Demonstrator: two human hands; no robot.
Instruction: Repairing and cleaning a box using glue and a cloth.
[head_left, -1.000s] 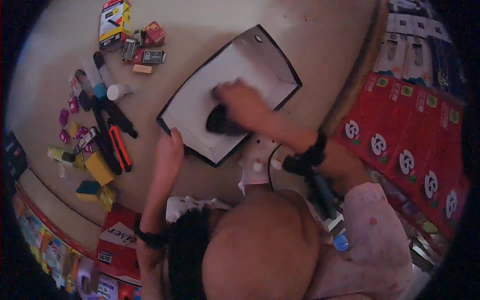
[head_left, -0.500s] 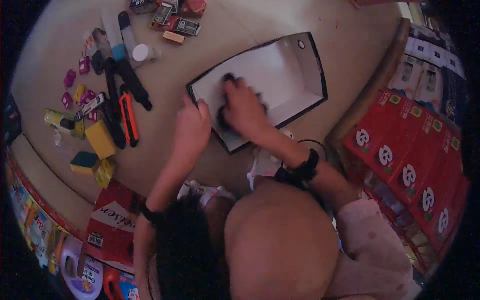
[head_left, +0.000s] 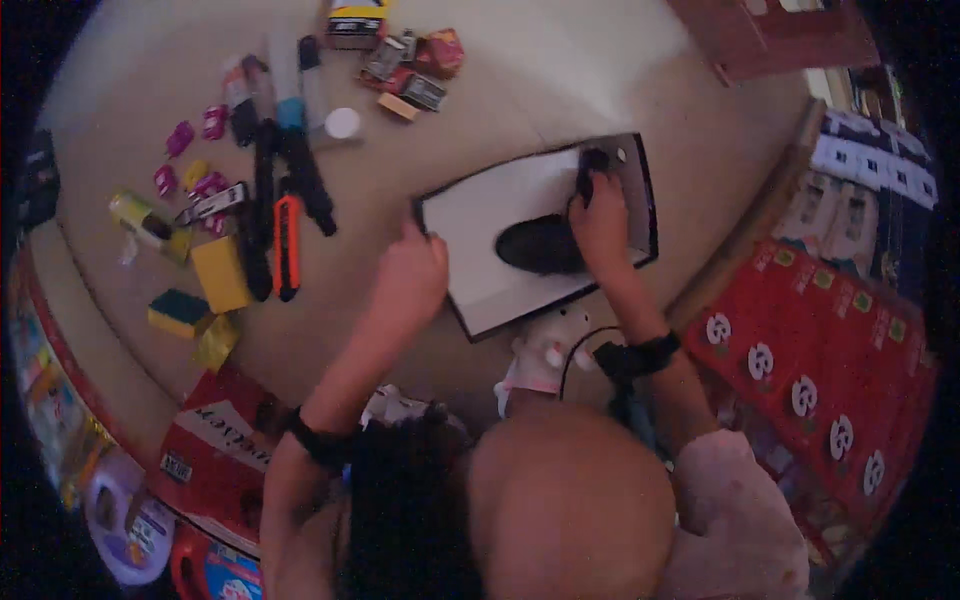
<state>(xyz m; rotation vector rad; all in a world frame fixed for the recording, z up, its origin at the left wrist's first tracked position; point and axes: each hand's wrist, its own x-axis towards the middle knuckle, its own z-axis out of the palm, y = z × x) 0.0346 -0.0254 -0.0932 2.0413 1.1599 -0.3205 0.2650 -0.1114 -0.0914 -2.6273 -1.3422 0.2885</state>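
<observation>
An open shallow box [head_left: 470, 215] with white inner walls and a black rim lies on the floor in front of me, tilted slightly. My left hand [head_left: 412, 270] pinches the rim at its left corner. Inside the box, toward the right end, my right hand [head_left: 603, 225] is closed around a black thing [head_left: 592, 162] whose end sticks out beyond the fingers. Beside that hand a dark oval shape [head_left: 540, 245] lies over the box bottom. Blur and dim light keep me from telling its kind, or whether it joins the black thing.
Left on the floor lie an orange cutter [head_left: 287, 245], black-handled tools [head_left: 305, 180], a yellow sponge [head_left: 220, 274], a white-capped jar [head_left: 342, 123] and small pink items [head_left: 180, 138]. Small cartons [head_left: 405, 75] lie farther back. Red packages [head_left: 800, 350] line the right; a red carton [head_left: 215, 445] stands near left.
My right hand has moved from the box's left part to its right end with the black thing. The dark oval shape now shows. My left hand stays on the rim.
</observation>
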